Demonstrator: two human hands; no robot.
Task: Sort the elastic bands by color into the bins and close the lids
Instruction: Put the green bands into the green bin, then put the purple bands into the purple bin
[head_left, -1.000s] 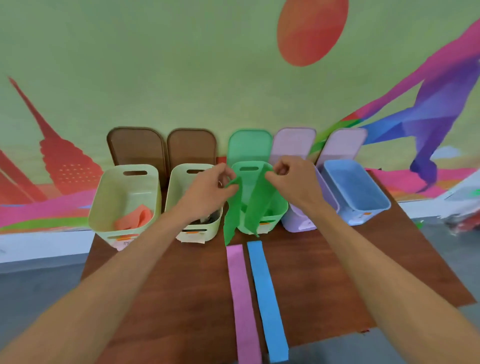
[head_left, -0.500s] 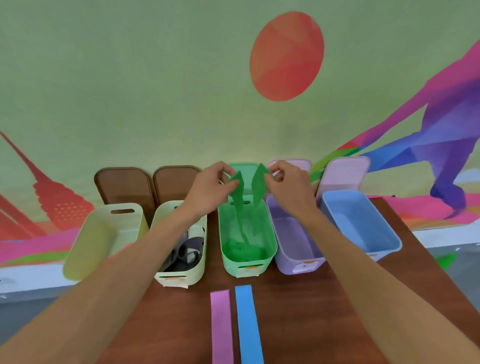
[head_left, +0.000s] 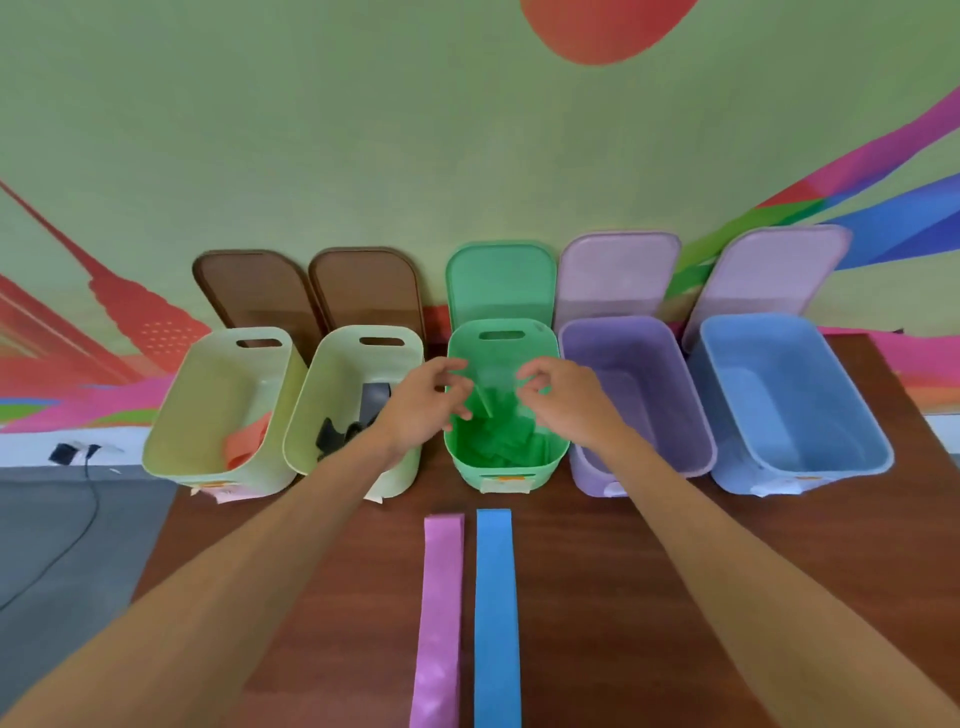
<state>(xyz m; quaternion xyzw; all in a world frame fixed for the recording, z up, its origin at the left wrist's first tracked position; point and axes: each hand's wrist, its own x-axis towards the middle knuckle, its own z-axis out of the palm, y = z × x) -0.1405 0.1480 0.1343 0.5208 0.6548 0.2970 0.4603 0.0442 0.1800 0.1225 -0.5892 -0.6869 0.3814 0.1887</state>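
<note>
Both hands hover over the open green bin (head_left: 555, 460), third in the row. My left hand (head_left: 421, 402) and my right hand (head_left: 566, 402) have loose, parted fingers that hold nothing. A green elastic band (head_left: 496, 439) lies crumpled inside that bin, its upper part blurred between my fingertips. On the brown table (head_left: 597, 597), a pink band (head_left: 439, 613) and a blue band (head_left: 497, 613) lie flat side by side in front of the bins.
A pale bin (head_left: 208, 395) holds an orange band (head_left: 245, 441); a second pale bin (head_left: 322, 395) holds a black band (head_left: 335, 435). The purple bin (head_left: 641, 395) and blue bin (head_left: 779, 410) hold nothing. Several lids lean on the wall behind, among them the green lid (head_left: 501, 280).
Both hands held the green band stretched above the green bin; they have let it go and it has dropped into the bin. My head tilted down.
</note>
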